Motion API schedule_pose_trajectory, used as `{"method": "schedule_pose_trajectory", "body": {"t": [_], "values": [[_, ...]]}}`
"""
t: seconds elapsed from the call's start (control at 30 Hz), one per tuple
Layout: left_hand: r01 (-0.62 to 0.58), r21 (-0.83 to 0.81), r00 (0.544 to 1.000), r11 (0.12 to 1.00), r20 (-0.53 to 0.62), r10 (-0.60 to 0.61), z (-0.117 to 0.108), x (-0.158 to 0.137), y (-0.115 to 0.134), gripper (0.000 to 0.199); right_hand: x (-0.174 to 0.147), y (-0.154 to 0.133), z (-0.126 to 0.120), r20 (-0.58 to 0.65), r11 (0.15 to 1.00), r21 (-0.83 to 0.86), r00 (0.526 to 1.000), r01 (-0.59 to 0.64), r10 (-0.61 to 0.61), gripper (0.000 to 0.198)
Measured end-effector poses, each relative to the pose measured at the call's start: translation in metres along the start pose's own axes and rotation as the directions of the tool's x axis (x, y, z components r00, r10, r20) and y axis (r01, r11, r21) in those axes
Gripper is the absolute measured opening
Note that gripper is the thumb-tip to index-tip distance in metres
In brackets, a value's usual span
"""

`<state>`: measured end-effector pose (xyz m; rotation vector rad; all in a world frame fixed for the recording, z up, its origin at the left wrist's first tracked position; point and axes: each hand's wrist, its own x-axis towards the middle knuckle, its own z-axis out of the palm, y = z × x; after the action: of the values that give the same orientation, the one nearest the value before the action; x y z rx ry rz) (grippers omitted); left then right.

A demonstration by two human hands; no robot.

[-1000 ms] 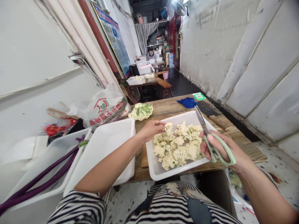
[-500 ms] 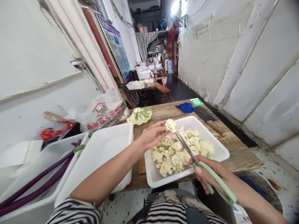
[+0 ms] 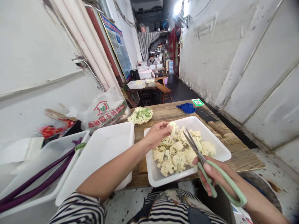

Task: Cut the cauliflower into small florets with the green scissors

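Note:
My left hand (image 3: 158, 134) pinches a small cauliflower floret (image 3: 173, 127) above the far left part of a white tray (image 3: 221, 153). Cut cauliflower florets (image 3: 177, 147) are heaped in that tray. In my right hand (image 3: 213, 174) are scissors (image 3: 195, 148) with pale green handles. Their blades are parted and point at the heap, a little right of the held floret and apart from it. Beyond the tray's left corner a larger cauliflower piece (image 3: 140, 115) lies stem side up on the wooden table (image 3: 161, 111).
Left of the tray stands an unfilled white bin (image 3: 112, 140), then another holding long purple eggplants (image 3: 44, 174). A plastic bag (image 3: 106, 112) sits behind them. A cleaver (image 3: 206, 115) and blue cloth (image 3: 187, 108) lie at the table's far right. A person (image 3: 151, 60) sits far back.
My left hand has lowered the floret slightly toward the tray. The scissors have moved right, away from the floret, and their blades have opened.

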<state>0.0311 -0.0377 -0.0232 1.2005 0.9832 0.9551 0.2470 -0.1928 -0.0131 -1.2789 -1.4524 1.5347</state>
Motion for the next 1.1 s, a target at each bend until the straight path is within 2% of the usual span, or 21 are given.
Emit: {"method": "schedule_pose_trajectory", "body": {"t": [0.03, 0.07, 0.13, 0.17, 0.2, 0.23, 0.27, 0.33, 0.43, 0.57, 0.63, 0.7, 0.77, 0.83, 0.9, 1.0, 1.1], "values": [[-0.073, 0.225, 0.997, 0.972, -0.014, 0.078, -0.004, 0.002, -0.003, 0.019, -0.001, 0.002, -0.002, -0.004, 1.000, 0.013, 1.000, 0.000, 0.000, 0.050], [-0.143, 0.455, 0.987, 0.879, 0.001, 0.160, -0.009, 0.003, -0.005, 0.021, -0.001, 0.004, -0.005, -0.004, 1.000, 0.018, 1.000, 0.007, -0.007, 0.048], [-0.231, 0.782, 0.962, 0.579, 0.095, 0.256, -0.019, 0.006, -0.009, 0.026, -0.003, 0.008, -0.010, 0.010, 0.999, 0.028, 0.999, 0.035, -0.035, 0.046], [-0.251, 0.858, 0.954, 0.447, 0.142, 0.264, -0.024, 0.006, -0.010, 0.030, -0.004, 0.010, -0.012, 0.009, 0.998, 0.041, 0.999, 0.043, -0.043, 0.046], [-0.263, 0.896, 0.949, 0.358, 0.175, 0.261, -0.026, 0.006, -0.011, 0.033, -0.005, 0.012, -0.014, -0.001, 0.997, 0.057, 0.999, 0.043, -0.043, 0.046], [-0.275, 0.910, 0.946, 0.310, 0.199, 0.254, -0.027, 0.006, -0.011, 0.036, -0.006, 0.013, -0.015, -0.017, 0.997, 0.074, 0.999, 0.037, -0.036, 0.046], [-0.291, 0.910, 0.943, 0.297, 0.220, 0.250, -0.026, 0.005, -0.010, 0.037, -0.007, 0.015, -0.015, -0.034, 0.996, 0.087, 0.999, 0.029, -0.027, 0.046], [-0.357, 0.873, 0.929, 0.331, 0.297, 0.219, -0.020, 0.002, -0.010, 0.036, -0.008, 0.017, -0.015, -0.066, 0.995, 0.098, 0.998, 0.026, -0.020, 0.046], [-0.407, 0.833, 0.910, 0.375, 0.405, 0.088, 0.000, -0.002, -0.014, 0.033, -0.008, 0.021, -0.014, -0.052, 0.995, 0.076, 0.997, 0.060, -0.056, 0.046], [-0.296, 0.919, 0.952, 0.259, 0.307, 0.000, 0.025, -0.002, -0.027, 0.048, -0.011, 0.023, -0.014, -0.050, 0.996, 0.033, 0.996, 0.077, -0.075, 0.045], [-0.280, 0.934, 0.957, 0.222, 0.290, -0.013, 0.031, 0.000, -0.031, 0.043, -0.013, 0.023, -0.013, -0.056, 0.997, 0.025, 0.996, 0.070, -0.069, 0.045], [-0.265, 0.934, 0.960, 0.240, 0.279, -0.027, 0.031, 0.004, -0.030, 0.030, -0.013, 0.024, -0.013, -0.061, 0.997, 0.034, 0.996, 0.067, -0.065, 0.045], [-0.238, 0.922, 0.960, 0.306, 0.272, -0.071, 0.026, 0.007, -0.026, 0.022, -0.013, 0.024, -0.012, -0.069, 0.997, 0.041, 0.996, 0.059, -0.057, 0.046], [-0.223, 0.905, 0.944, 0.363, 0.293, -0.151, 0.019, 0.009, -0.021, 0.030, -0.013, 0.024, -0.011, -0.068, 0.998, 0.030, 0.997, 0.047, -0.045, 0.047], [-0.270, 0.891, 0.911, 0.364, 0.359, -0.202, 0.015, 0.009, -0.018, 0.045, -0.012, 0.022, -0.008, -0.079, 0.999, 0.022, 0.996, 0.044, -0.042, 0.048], [-0.420, 0.866, 0.850, 0.272, 0.480, -0.215, 0.017, 0.006, -0.018, 0.054, -0.012, 0.019, -0.003, -0.118, 0.998, 0.036, 0.992, 0.049, -0.044, 0.050], [-0.486, 0.854, 0.829, 0.184, 0.517, -0.214, 0.023, 0.000, -0.017, 0.052, -0.012, 0.020, -0.003, -0.122, 0.997, 0.049, 0.992, 0.051, -0.045, 0.049]]}}
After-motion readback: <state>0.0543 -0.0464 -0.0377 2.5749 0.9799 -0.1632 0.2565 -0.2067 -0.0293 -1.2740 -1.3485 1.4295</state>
